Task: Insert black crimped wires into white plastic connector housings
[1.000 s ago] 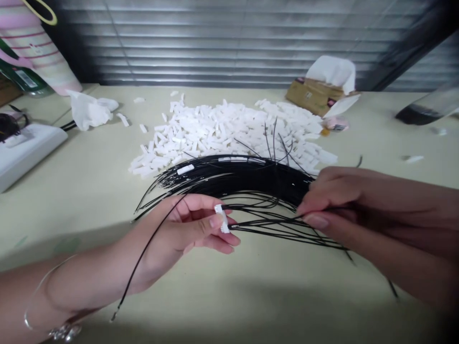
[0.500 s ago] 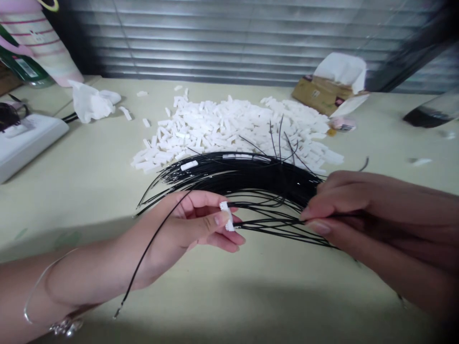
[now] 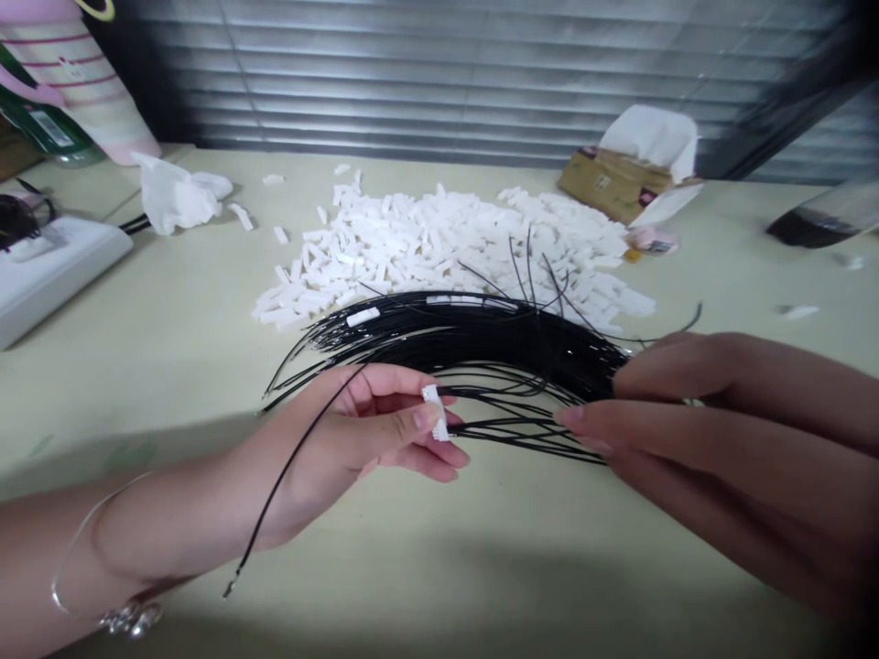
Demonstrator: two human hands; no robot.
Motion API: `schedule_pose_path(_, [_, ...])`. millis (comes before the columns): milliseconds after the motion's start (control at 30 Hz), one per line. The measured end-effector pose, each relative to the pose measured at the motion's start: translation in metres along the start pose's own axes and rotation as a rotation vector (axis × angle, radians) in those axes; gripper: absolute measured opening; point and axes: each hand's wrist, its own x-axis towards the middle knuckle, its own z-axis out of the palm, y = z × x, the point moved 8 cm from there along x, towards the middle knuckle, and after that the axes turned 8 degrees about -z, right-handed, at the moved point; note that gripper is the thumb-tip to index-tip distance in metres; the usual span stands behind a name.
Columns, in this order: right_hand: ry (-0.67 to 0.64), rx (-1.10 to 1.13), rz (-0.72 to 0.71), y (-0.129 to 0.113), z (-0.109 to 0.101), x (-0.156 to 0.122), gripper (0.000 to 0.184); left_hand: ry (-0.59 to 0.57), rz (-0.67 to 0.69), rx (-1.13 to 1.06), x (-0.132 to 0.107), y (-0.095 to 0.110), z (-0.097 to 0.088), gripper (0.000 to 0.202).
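Observation:
My left hand (image 3: 385, 426) pinches a small white connector housing (image 3: 435, 414) between thumb and fingers. Several thin black wires (image 3: 504, 428) run from the housing's right side toward my right hand (image 3: 693, 430). The fingers of that hand are closed together on these wires, with the fingertips partly covering them. Behind both hands a thick bundle of black wires (image 3: 481, 334) lies in an arc, with a few white housings (image 3: 363, 317) on top. A single black wire (image 3: 288, 462) with a metal terminal at its end hangs across my left wrist.
A large pile of white connector housings (image 3: 418, 243) spreads behind the bundle. At the back right are an opened tissue pack (image 3: 608, 188) and a container of dark liquid (image 3: 810, 227). A power strip (image 3: 65, 265), crumpled tissue (image 3: 175, 194) and pink-striped tumbler (image 3: 89, 82) stand left.
My right hand has shifted its grip, its fingertips now slightly further left along the wires and its fingers more extended. The left hand keeps the connector housing in nearly the same place.

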Motion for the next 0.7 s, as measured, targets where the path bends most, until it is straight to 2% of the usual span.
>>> schedule_pose_path(100, [-0.089, -0.052, -0.176, -0.012, 0.004, 0.002, 0.016, 0.011, -0.008, 0.003, -0.001, 0.001, 0.001, 0.009])
schedule_pose_path(133, [-0.101, -0.048, -0.190, -0.012, 0.003, 0.003, 0.015, 0.017, -0.013, -0.001, -0.001, 0.001, 0.002, 0.008])
schedule_pose_path(467, [-0.131, 0.018, -0.116, -0.006, 0.002, 0.003, 0.007, 0.027, -0.030, -0.028, -0.004, 0.001, 0.002, 0.008])
schedule_pose_path(533, [-0.146, 0.044, -0.128, -0.005, 0.002, 0.004, 0.013, 0.031, -0.037, -0.033, -0.003, 0.000, 0.001, 0.010])
schedule_pose_path(600, [-0.144, 0.037, -0.223, -0.011, 0.001, 0.006, 0.015, 0.024, -0.042, -0.036, -0.001, 0.000, 0.001, 0.012])
schedule_pose_path(700, [-0.057, -0.027, -0.378, -0.021, -0.004, 0.005, 0.010, 0.020, -0.046, -0.042, 0.001, -0.002, 0.000, 0.016])
